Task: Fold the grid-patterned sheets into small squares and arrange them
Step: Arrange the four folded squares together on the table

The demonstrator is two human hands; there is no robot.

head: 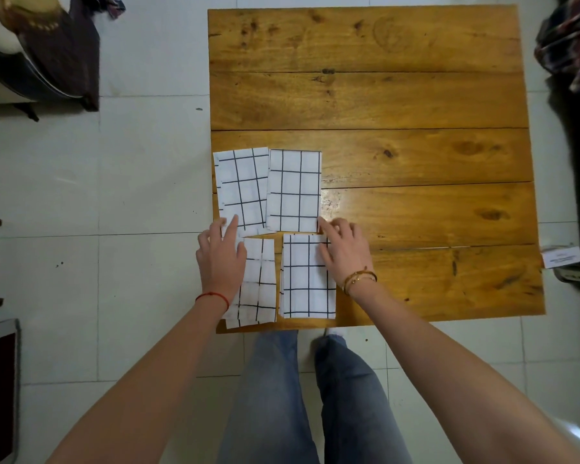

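Several folded white sheets with black grid lines lie in a two-by-two block on the near left part of the wooden table (416,102). The far left sheet (241,189) is slightly tilted and the far right sheet (293,190) sits beside it. The near left sheet (260,289) and the near right sheet (307,283) lie at the table's front edge. My left hand (220,259) rests flat with fingers straight, its fingertips on the far left sheet's near edge. My right hand (344,251) touches the far right sheet's near right corner and covers part of the near right sheet.
The table's right and far parts are bare wood. White floor tiles surround the table. A small white box (561,257) lies on the floor by the table's right edge. Dark furniture (47,51) stands at the far left. My legs in jeans (315,396) are below the front edge.
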